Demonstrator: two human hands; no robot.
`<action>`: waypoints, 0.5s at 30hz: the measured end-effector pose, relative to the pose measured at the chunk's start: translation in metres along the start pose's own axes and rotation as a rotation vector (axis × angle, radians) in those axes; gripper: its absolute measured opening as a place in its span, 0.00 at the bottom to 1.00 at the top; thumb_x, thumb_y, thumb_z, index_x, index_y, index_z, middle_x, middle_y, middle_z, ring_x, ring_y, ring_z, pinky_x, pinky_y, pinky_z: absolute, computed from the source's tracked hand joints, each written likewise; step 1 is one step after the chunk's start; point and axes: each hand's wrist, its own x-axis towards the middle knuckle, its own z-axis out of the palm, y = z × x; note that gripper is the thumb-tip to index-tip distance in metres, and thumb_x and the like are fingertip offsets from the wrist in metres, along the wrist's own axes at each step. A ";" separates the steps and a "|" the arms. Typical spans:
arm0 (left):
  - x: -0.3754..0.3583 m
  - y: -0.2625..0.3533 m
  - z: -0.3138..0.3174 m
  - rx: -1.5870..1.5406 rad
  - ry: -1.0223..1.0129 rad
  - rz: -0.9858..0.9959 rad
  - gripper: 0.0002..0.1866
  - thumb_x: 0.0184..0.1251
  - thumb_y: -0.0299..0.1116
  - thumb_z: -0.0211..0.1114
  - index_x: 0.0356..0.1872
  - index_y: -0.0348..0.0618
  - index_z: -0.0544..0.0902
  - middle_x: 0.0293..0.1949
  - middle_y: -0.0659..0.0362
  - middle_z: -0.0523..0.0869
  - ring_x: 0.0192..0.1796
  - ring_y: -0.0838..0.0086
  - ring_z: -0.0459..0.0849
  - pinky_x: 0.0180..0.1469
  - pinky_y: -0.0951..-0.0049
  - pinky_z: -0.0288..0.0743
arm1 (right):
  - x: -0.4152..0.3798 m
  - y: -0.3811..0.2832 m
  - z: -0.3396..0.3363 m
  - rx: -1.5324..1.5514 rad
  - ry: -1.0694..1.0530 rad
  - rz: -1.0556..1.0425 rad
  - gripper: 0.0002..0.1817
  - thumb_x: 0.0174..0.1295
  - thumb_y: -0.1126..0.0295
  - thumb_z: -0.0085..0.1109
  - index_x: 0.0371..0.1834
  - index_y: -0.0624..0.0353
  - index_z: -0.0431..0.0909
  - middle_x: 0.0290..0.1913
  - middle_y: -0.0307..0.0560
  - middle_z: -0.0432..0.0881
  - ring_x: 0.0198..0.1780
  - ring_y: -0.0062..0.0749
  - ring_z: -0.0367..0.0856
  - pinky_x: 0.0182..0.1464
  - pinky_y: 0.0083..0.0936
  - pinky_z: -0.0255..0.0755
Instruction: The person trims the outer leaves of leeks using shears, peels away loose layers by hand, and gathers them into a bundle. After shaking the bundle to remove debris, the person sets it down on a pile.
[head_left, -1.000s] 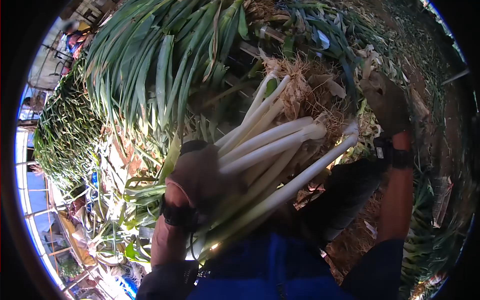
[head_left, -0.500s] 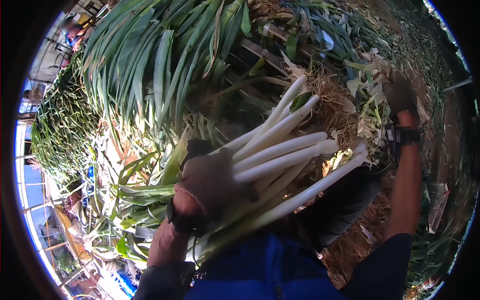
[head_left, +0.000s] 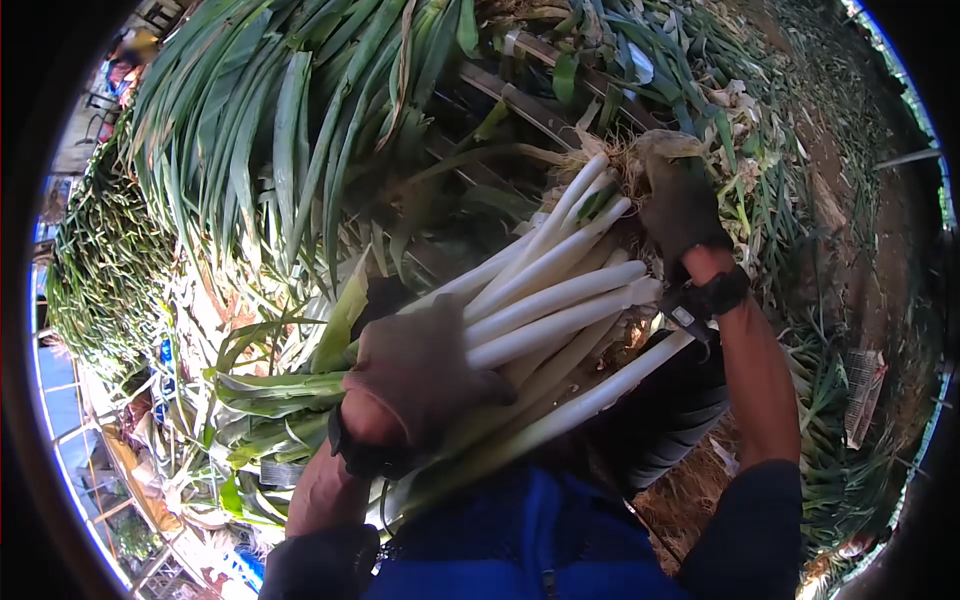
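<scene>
My left hand, in a brownish work glove, is closed around a bunch of leeks at the middle of the view. Their white shafts point to the upper right, and their green leaves stick out to the left behind the wrist. One more white shaft lies lower, across my lap. At the root end, my gloved right hand has its fingers curled in beside the tangled pale roots. What those fingers hold, if anything, is hidden.
A large heap of leeks with long green leaves rises at the upper left, beside wooden slats. Peeled scraps and roots lie around. Another person is far off at the upper left. A plastic crate-like piece lies at right.
My right hand has moved left from the scraps at the far right to the root ends of the bunch. My left hand keeps its hold on the leeks.
</scene>
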 end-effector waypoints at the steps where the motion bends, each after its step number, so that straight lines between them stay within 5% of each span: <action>1: 0.000 -0.003 0.000 -0.002 -0.009 0.006 0.51 0.38 0.62 0.85 0.61 0.34 0.83 0.48 0.39 0.92 0.51 0.45 0.93 0.58 0.53 0.85 | 0.015 0.031 0.000 -0.113 0.002 0.104 0.21 0.60 0.62 0.67 0.54 0.60 0.82 0.43 0.66 0.89 0.49 0.66 0.88 0.54 0.56 0.82; 3: -0.001 -0.011 0.000 0.003 -0.028 0.021 0.50 0.39 0.62 0.85 0.61 0.34 0.83 0.48 0.39 0.92 0.51 0.45 0.93 0.57 0.52 0.85 | 0.039 0.127 -0.014 -0.181 0.074 0.347 0.18 0.63 0.64 0.64 0.55 0.57 0.80 0.45 0.67 0.89 0.51 0.67 0.88 0.54 0.58 0.81; 6: -0.007 -0.002 -0.010 0.006 -0.090 -0.036 0.51 0.38 0.62 0.85 0.61 0.35 0.83 0.48 0.39 0.92 0.52 0.45 0.93 0.57 0.51 0.85 | 0.030 0.178 -0.075 -0.220 0.081 0.380 0.23 0.66 0.55 0.69 0.53 0.65 0.84 0.50 0.66 0.90 0.52 0.59 0.90 0.53 0.47 0.83; 8: -0.003 -0.004 -0.006 0.008 -0.067 -0.003 0.51 0.38 0.63 0.85 0.62 0.36 0.82 0.48 0.40 0.92 0.51 0.45 0.93 0.57 0.51 0.85 | 0.015 0.104 -0.114 0.178 -0.007 0.248 0.33 0.66 0.50 0.72 0.64 0.67 0.82 0.55 0.64 0.90 0.56 0.53 0.91 0.58 0.44 0.84; 10: -0.001 -0.004 -0.004 0.019 -0.048 0.027 0.52 0.39 0.63 0.84 0.63 0.37 0.82 0.47 0.40 0.92 0.50 0.45 0.93 0.56 0.52 0.86 | 0.011 0.044 -0.120 0.468 -0.188 0.072 0.36 0.66 0.45 0.72 0.63 0.68 0.83 0.53 0.63 0.90 0.54 0.50 0.91 0.58 0.42 0.83; 15: 0.001 -0.003 0.007 0.094 -0.022 0.121 0.52 0.41 0.65 0.83 0.65 0.38 0.81 0.43 0.44 0.92 0.46 0.48 0.93 0.53 0.53 0.86 | 0.035 -0.033 -0.077 0.045 -0.437 -0.314 0.30 0.68 0.49 0.69 0.60 0.65 0.84 0.53 0.63 0.90 0.55 0.55 0.89 0.60 0.43 0.81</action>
